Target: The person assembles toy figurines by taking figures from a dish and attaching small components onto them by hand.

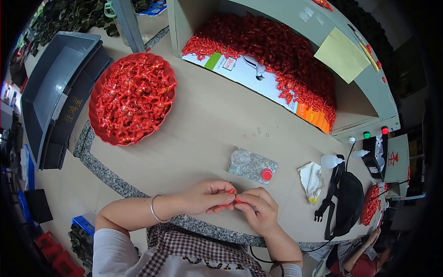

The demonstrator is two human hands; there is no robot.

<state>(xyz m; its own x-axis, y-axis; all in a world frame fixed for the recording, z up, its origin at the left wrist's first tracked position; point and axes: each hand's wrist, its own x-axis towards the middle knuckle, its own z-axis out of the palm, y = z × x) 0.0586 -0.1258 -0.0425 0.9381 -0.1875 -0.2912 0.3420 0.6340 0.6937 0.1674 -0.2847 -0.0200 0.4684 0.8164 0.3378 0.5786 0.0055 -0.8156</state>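
Note:
Close to the table's near edge, my left hand (207, 197) and my right hand (258, 207) meet fingertip to fingertip. My left hand pinches a small red plastic piece (231, 191), mostly covered by the fingers. The right thumb and forefinger close on a red part at its right end; whether it is the same piece, I cannot tell. Just beyond the hands lies a speckled grey stone slab (251, 171). On it are a clear round dish (240, 157) and a red cap (266, 174).
A red scalloped bowl (172, 99) heaped with red figures stands left, beside grey bins (60, 106). Ahead, a shelf holds a carton (272, 87) full of small red parts. At right lie a cloth (311, 180), white squeeze bottle (330, 161) and black waist bag (349, 203). Another person sits lower right.

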